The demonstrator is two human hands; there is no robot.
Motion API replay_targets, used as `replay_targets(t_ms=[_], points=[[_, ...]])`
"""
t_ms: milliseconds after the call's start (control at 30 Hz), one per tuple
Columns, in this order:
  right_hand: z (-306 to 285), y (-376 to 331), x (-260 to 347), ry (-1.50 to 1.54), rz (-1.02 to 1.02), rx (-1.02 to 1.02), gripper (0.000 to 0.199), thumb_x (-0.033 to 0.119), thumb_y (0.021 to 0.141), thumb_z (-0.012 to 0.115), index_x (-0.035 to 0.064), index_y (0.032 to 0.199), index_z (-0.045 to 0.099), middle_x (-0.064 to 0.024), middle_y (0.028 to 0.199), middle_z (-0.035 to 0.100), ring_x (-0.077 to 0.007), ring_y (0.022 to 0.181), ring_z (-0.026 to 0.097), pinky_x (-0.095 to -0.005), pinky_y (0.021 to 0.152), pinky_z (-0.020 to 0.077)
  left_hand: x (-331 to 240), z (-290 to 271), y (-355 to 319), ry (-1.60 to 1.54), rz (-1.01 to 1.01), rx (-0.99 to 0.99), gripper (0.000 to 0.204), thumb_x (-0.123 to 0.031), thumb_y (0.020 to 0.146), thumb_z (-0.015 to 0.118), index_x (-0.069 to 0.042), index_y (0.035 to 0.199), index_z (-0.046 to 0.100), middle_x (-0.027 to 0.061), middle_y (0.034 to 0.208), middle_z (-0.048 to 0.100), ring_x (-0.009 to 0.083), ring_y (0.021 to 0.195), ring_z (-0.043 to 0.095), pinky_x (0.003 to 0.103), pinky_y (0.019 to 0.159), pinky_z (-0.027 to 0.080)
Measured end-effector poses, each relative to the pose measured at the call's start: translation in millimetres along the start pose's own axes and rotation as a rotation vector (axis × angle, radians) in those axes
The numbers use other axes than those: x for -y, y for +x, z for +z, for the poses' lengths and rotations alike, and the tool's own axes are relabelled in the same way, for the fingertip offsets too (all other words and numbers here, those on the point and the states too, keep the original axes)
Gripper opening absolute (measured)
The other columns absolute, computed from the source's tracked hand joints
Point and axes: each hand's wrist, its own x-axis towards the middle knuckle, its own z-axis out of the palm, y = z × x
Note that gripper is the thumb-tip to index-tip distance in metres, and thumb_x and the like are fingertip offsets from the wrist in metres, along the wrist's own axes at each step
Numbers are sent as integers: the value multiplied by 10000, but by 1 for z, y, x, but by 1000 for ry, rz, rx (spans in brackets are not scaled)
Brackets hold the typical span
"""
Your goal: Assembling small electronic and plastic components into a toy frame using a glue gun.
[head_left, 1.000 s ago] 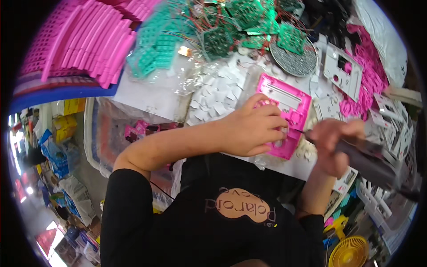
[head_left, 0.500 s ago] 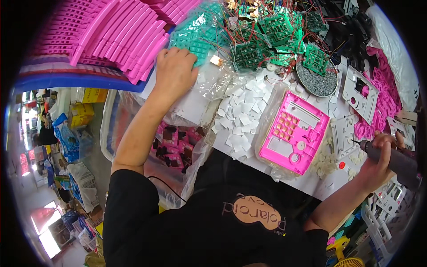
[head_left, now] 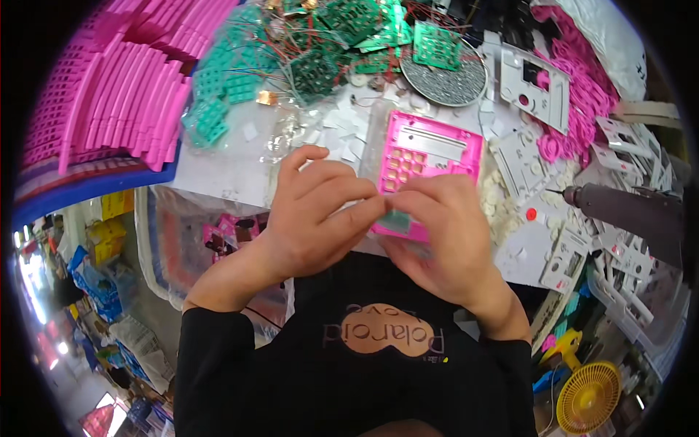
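Observation:
Over the near part of a pink plastic casing [head_left: 472,138], my two hands meet with their fingertips pinched together. Between them shows a teal rubber keypad [head_left: 395,221], partly hidden by the fingers. My left hand [head_left: 313,211] closes on its left side and my right hand [head_left: 451,233] on its right. The casing lies face down, with square button holes and a slot in view. More teal keypads [head_left: 237,80] are heaped at the far left of the table. A grey power screwdriver [head_left: 626,211] is at the right, out of my hands.
Green circuit boards [head_left: 349,22] with red wires pile up at the back. A round dish of small screws [head_left: 451,84] stands behind the casing. Stacked pink panels [head_left: 131,102] fill a blue-edged bin at left. White plastic frames [head_left: 535,87] and pink cords [head_left: 579,95] lie right.
My left hand has come from the teal keypads to above the pink casing. My right hand has let go of the screwdriver and joined it there. The view has shifted.

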Motion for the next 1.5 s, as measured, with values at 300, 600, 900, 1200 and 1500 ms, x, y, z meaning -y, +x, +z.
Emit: replay_targets(t_ms=[300, 600, 900, 1200, 1500], points=[[3, -25, -59, 472, 634, 89, 267, 35, 828, 769, 15, 1081, 689, -34, 821, 680, -72, 585, 528, -243, 554, 435, 18, 30, -16, -208, -227, 23, 420, -117, 764, 797, -101, 1159, 654, 68, 1107, 645, 284, 1004, 606, 475, 930, 438], [28, -2, -70, 37, 488, 86, 286, 48, 844, 775, 18, 1104, 657, -61, 1046, 690, -111, 690, 610, -267, 622, 506, 22, 58, -16, -152, -123, 54, 291, -97, 760, 770, -103, 1042, 695, 64, 1022, 637, 271, 925, 607, 472, 908, 439], [22, -23, -24, -389, 142, 467, 955, 592, 802, 717, -25, 1479, 447, -215, 1618, 324, -403, 1536, 226, -702, 1148, 195, 118, 19, 17, 414, -423, -173, 300, -248, 774, 821, -74, 909, 616, 117, 990, 641, 304, 875, 617, 432, 779, 465], [32, -29, -29, -457, 174, 567, 1014, 649, 772, 709, -7, 1497, 439, -200, 1639, 280, -381, 1556, 167, -722, 1156, 150, 126, 16, 9, 272, -797, -134, 441, -361, 860, 774, -35, 1085, 580, 116, 879, 730, 298, 686, 672, 409, 662, 514], [35, -38, -23, -453, 195, 487, 1003, 631, 764, 730, 3, 1492, 444, -215, 1627, 302, -375, 1553, 191, -729, 1146, 148, 113, 39, 18, -89, -921, -471, 427, -112, 823, 781, -9, 1177, 565, 52, 848, 704, 159, 648, 616, 317, 641, 500]])
